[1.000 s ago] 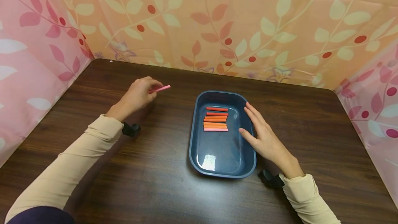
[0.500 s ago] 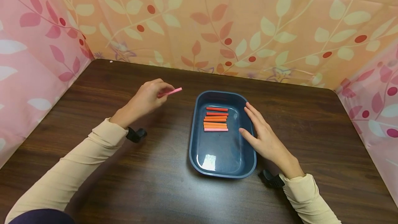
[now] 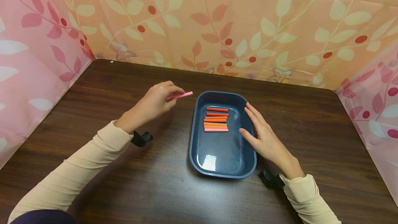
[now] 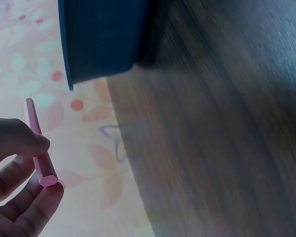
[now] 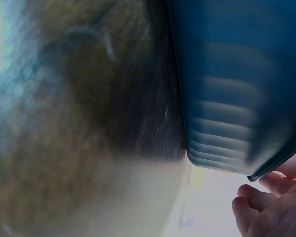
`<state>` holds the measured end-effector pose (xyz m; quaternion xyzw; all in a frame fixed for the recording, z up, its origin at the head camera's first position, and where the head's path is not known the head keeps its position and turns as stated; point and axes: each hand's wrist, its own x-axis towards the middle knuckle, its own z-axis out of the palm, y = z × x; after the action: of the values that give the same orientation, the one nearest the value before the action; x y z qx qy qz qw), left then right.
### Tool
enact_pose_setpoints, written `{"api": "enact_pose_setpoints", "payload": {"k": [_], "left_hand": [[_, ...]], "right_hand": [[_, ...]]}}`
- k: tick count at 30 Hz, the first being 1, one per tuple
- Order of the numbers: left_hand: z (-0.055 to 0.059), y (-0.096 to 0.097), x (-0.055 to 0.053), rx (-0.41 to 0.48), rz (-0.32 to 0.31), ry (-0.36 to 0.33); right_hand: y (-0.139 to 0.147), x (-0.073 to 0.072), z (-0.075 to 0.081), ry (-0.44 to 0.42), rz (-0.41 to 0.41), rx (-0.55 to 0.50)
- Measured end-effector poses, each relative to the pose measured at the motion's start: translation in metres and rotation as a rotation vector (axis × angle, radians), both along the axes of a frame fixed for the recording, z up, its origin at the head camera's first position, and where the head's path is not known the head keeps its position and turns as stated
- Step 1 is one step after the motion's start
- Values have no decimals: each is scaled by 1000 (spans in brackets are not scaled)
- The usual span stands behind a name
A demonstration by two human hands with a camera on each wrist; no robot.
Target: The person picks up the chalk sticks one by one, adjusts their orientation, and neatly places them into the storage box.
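Observation:
My left hand (image 3: 157, 100) pinches a slim pink stick (image 3: 186, 94) between thumb and fingers, just left of a dark blue tray (image 3: 222, 148). In the left wrist view the stick (image 4: 35, 121) has flat sides and one blunt end facing the camera. Straight fingers of my right hand (image 3: 268, 139) rest along the tray's right rim, and the thumb reaches over its inside. Across the tray's upper half lie several sticks in a stack of rows: red ones (image 3: 217, 109) at the far end, then orange ones (image 3: 215, 120), and a pink one (image 3: 216, 130) nearest me.
The tray stands on a dark brown wooden table (image 3: 149, 182). Floral curtains (image 3: 186, 20) rise behind the table's far edge and at both sides. Black straps with small devices sit at the left wrist (image 3: 141, 139) and right wrist (image 3: 271, 179).
My left hand has moved right with the pink stick, closer to the tray's left rim. The right hand, the tray and the sticks in it have stayed put.

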<state>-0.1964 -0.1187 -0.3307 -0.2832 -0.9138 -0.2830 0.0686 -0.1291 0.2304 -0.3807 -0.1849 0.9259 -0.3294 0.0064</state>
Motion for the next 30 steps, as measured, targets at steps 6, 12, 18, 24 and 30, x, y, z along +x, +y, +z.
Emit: {"api": "enact_pose_setpoints", "payload": {"k": [6, 12, 18, 24, 30], "left_hand": [[4, 13, 9, 6, -47, 28], [7, 26, 17, 2, -113, 76], [6, 38, 21, -1, -152, 93], [7, 48, 26, -55, -162, 73], [3, 56, 29, -51, -202, 64]], "right_hand": [[0, 1, 0, -1, -2, -1], [0, 1, 2, -10, -1, -3], [-1, 0, 2, -22, -6, 2], [-1, -1, 1, -23, -7, 2], [-1, -1, 1, -24, -8, 3]]}}
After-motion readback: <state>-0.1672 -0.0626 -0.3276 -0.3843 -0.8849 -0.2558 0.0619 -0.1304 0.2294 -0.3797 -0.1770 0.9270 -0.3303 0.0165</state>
